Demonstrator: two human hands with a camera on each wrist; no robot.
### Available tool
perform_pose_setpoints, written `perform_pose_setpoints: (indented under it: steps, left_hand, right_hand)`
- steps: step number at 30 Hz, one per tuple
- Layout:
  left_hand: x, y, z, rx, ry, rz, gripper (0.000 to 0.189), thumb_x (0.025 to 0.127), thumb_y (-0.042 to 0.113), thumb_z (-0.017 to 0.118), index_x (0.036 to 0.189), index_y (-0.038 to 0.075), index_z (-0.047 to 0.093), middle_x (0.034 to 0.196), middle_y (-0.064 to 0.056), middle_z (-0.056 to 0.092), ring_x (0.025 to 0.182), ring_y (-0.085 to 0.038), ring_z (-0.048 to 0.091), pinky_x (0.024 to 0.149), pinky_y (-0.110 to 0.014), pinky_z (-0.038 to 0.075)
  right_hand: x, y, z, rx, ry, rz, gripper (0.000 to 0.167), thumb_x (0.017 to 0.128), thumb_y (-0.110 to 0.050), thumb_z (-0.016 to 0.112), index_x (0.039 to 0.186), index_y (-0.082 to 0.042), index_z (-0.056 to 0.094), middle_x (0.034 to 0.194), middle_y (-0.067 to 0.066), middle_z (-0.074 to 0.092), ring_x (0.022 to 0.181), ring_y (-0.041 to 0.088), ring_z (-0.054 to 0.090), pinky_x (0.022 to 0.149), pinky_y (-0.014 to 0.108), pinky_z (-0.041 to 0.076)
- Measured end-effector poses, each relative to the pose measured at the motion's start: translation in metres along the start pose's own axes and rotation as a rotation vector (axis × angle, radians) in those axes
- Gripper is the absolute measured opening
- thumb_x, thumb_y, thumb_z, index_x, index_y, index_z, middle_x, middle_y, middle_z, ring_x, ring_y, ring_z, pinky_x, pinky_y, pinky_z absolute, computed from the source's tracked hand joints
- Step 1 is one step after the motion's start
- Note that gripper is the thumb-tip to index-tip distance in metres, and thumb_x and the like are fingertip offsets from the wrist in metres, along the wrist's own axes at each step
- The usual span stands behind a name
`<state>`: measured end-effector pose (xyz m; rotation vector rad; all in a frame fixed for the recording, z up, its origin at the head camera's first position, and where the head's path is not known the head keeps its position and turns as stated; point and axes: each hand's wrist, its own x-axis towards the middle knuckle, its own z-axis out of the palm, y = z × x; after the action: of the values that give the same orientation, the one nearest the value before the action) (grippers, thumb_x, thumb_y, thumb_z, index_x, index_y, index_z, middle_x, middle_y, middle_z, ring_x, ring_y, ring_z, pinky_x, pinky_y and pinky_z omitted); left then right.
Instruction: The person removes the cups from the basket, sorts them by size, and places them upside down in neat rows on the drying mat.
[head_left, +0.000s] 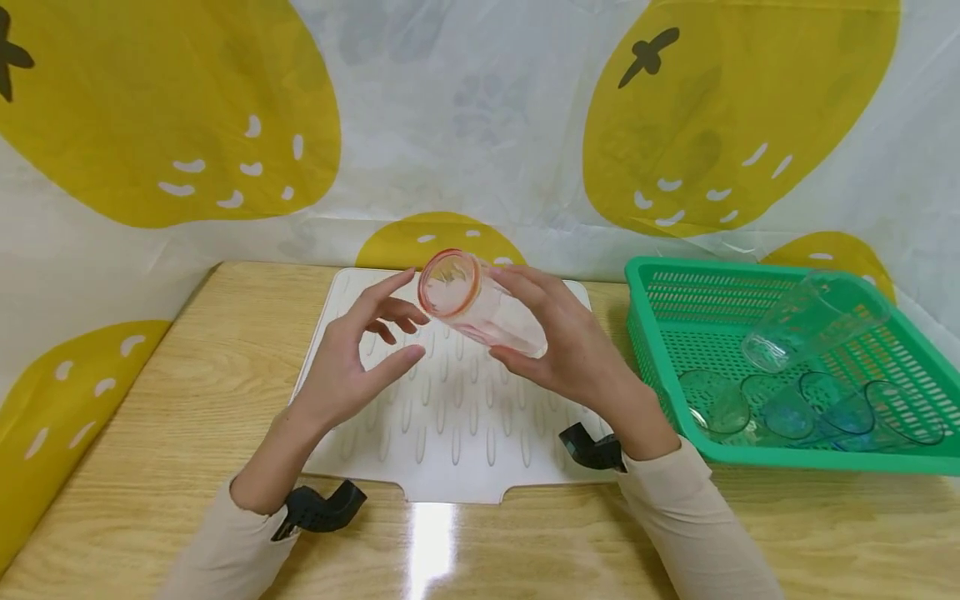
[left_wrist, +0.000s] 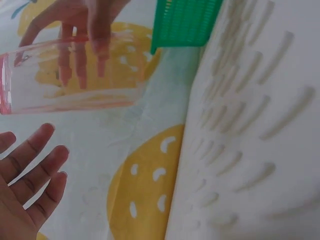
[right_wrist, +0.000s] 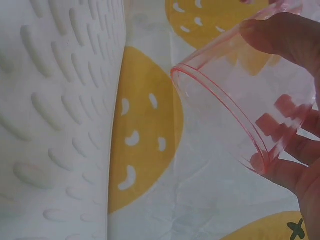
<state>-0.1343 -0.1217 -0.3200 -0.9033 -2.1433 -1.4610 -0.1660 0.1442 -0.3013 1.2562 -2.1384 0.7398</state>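
Observation:
A pink transparent drinking glass is held tilted in the air by my right hand, whose thumb and fingers curl round its side. The glass's red-ringed end points left and up toward my left hand. That hand is spread, its thumb and fingers apart; in the left wrist view its fingers are separate from the glass. Through the pink wall in the right wrist view, fingertips of the right hand show behind the glass. Underneath lies a white ridged drain board.
On the right stands a green plastic basket. One clear glass leans inside it, and several more glasses, some bluish, lie along its near side. Wood tabletop surrounds the board. Behind hangs a white cloth with yellow fruit prints.

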Motion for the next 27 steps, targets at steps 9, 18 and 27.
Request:
perform_pose_setpoints:
  steps: [9,18,27]
  left_hand:
    - [-0.035,-0.012,-0.028,0.222,-0.116,-0.097,0.065,0.082,0.012,0.075,0.140,0.017,0.048,0.118,0.003,0.063,0.105,-0.012,0.055,0.079,-0.034,0.046]
    - [-0.063,-0.026,-0.051,0.351,-0.156,-0.246,0.065,0.083,0.023,0.076,0.141,0.026,0.048,0.133,0.005,0.055,0.122,-0.018,0.046,0.095,-0.049,0.037]
    - [-0.083,-0.044,-0.069,0.473,-0.178,-0.274,0.063,0.083,0.027,0.075,0.139,0.010,0.051,0.132,-0.011,0.055,0.120,-0.036,0.045,0.094,-0.056,0.034]
  right_hand:
    - [0.011,0.001,0.010,0.071,0.113,0.052,0.090,0.071,-0.014,0.085,0.141,-0.006,0.029,0.138,0.013,0.046,0.118,0.024,0.049,0.095,0.039,0.045]
    - [0.025,-0.003,0.020,0.212,0.132,0.126,0.103,0.074,-0.014,0.084,0.146,-0.011,0.010,0.134,0.017,0.044,0.120,0.023,0.049,0.094,0.044,0.047]
    - [0.035,-0.004,0.029,0.301,0.146,0.165,0.107,0.076,-0.013,0.082,0.147,-0.014,0.001,0.124,0.015,0.049,0.115,0.020,0.052,0.090,0.039,0.049]
